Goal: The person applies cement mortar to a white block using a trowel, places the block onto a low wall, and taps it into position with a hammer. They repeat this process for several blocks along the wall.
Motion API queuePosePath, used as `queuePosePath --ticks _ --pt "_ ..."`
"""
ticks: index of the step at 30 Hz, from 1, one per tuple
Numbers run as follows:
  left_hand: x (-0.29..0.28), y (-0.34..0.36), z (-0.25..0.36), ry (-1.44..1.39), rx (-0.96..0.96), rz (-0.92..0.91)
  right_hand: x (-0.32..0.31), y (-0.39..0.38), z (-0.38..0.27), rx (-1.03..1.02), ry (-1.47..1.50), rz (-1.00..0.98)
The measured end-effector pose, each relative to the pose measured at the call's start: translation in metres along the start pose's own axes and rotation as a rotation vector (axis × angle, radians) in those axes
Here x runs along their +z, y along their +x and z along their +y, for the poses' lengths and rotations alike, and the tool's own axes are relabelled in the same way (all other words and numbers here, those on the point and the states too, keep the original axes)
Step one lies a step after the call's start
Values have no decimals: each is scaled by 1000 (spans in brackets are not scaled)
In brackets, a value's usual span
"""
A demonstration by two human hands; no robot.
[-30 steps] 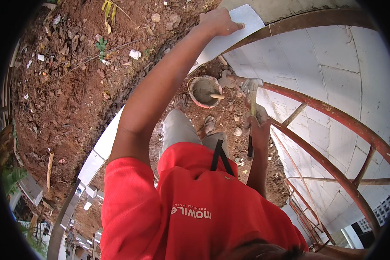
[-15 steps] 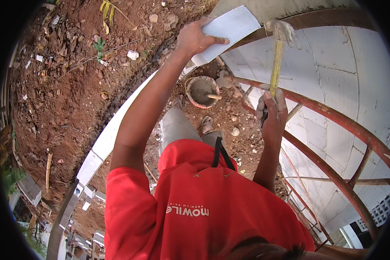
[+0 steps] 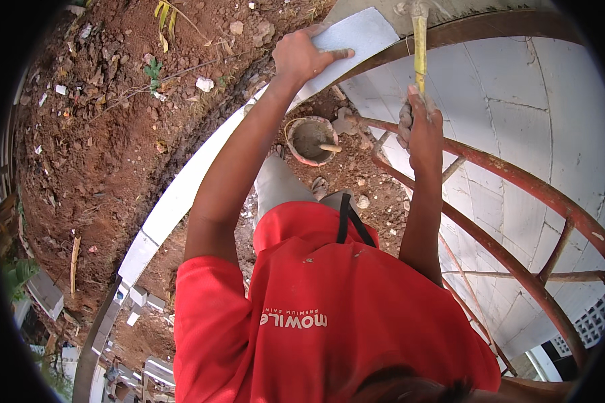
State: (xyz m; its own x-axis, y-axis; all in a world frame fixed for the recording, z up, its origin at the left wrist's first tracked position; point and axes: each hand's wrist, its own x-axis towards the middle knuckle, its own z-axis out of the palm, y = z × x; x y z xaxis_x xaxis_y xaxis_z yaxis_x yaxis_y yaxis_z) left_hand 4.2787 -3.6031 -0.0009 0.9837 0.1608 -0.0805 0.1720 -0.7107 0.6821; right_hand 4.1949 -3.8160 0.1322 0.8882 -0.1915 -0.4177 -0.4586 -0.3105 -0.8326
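Observation:
My left hand [image 3: 298, 59] grips a pale grey-white block [image 3: 364, 35] at the end of a low wall, thumb lying across its top and fingers over the outer edge. My right hand [image 3: 423, 131] is closed round the lower part of a hammer's yellow handle [image 3: 420, 54]. The hammer head is at the upper edge of the picture, pale and blurred, right of the block. Below the block, a bucket [image 3: 290, 149] of grey mortar stands on the soil, with a wooden-handled tool [image 3: 330, 148] resting in it.
A rusty red metal frame [image 3: 501, 171] leans along the pale block wall [image 3: 517, 101] on my right. The low white wall [image 3: 178, 185] curves down to the left, past reddish soil [image 3: 107, 168] with stones and debris. Loose blocks [image 3: 138, 295] lie at lower left.
My right hand and the hammer have moved up and away from me, with the head now at the picture's top edge. My left hand stays on the block, which has shifted very slightly.

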Motion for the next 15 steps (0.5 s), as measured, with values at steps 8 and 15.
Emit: queuePosePath --ticks 8,15 --pt "-2 7 7 -9 -21 -77 -10 2 19 -525 161 142" --pt "-6 9 3 33 -31 -94 -2 1 -4 -84 -104 -9"
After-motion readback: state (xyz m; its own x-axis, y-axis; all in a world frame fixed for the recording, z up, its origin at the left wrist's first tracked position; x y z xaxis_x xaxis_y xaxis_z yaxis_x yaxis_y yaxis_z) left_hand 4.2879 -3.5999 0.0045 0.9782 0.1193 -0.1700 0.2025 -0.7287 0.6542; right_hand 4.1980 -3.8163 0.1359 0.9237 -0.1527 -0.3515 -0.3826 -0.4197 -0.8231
